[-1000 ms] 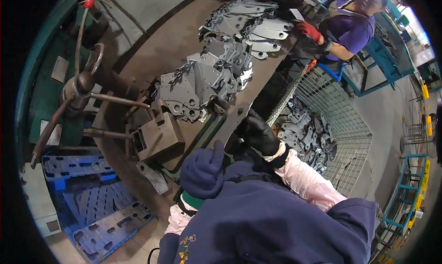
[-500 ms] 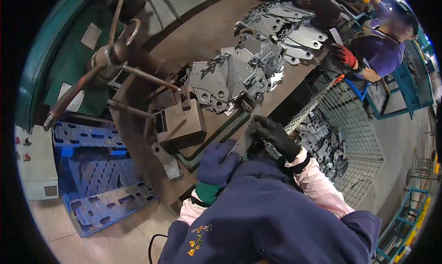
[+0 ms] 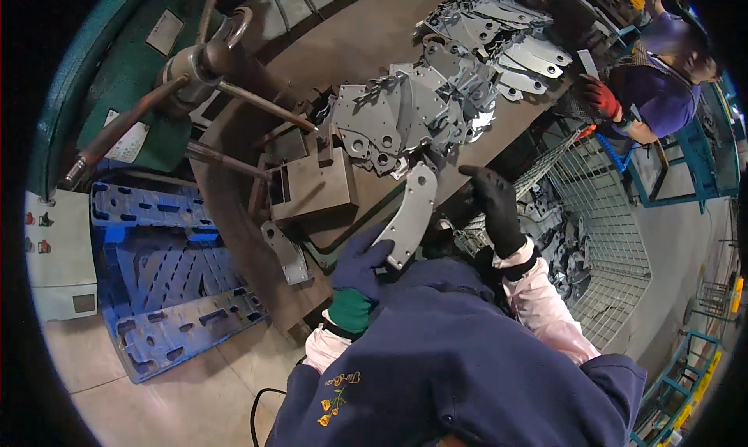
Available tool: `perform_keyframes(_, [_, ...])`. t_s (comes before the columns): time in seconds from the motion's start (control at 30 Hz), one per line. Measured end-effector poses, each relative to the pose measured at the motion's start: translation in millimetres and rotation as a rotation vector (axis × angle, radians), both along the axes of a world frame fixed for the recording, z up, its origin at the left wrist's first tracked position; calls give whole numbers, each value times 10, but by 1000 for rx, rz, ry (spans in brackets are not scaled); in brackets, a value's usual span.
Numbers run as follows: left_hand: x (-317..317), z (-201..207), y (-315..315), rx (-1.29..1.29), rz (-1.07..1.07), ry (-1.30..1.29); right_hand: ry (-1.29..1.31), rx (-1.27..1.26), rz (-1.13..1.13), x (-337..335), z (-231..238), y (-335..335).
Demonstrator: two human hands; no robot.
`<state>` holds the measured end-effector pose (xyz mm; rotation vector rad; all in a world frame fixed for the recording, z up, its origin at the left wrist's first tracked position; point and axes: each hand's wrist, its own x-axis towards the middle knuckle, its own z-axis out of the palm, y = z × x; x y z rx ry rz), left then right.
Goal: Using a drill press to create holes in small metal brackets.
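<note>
Your left hand [image 3: 360, 261], gloved in navy, was closed on the lower end of a curved grey metal plate [image 3: 413, 217] at the near edge of the bench [image 3: 331, 38]. The plate's upper end was near a heap of flat metal plates [image 3: 405, 112]. Your black-gloved right hand [image 3: 499, 213] was partly open, apart from the plate, with nothing visible in it, near a wire-mesh basket [image 3: 615, 268].
</note>
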<state>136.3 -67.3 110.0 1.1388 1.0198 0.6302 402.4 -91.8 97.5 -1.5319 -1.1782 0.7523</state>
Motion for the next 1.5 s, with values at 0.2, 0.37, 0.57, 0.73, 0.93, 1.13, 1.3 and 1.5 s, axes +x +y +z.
perform_keyframes(0.2, [-96,-125,98,-226,27,-190,3,-1,22,136,-61,-113])
perform_keyframes(0.37, [11,65,131,-365,73,-288,290,-24,67,112,-189,-135])
perform_keyframes(0.57, [8,-34,92,-223,48,-207,545,-149,81,36,-123,-79])
perform_keyframes(0.73, [-15,-52,134,-93,-49,-173,603,-241,138,-51,-177,-62])
perform_keyframes(0.93, [73,186,95,-185,5,-250,816,-334,174,-148,-148,-44])
perform_keyframes(1.13, [43,10,115,-145,-29,-242,648,-369,323,-190,-92,-20])
perform_keyframes(1.3, [32,-17,57,-16,-53,-182,760,-298,186,-294,58,51])
perform_keyframes(1.5, [127,113,91,-187,-12,-246,658,-102,144,-217,-88,68])
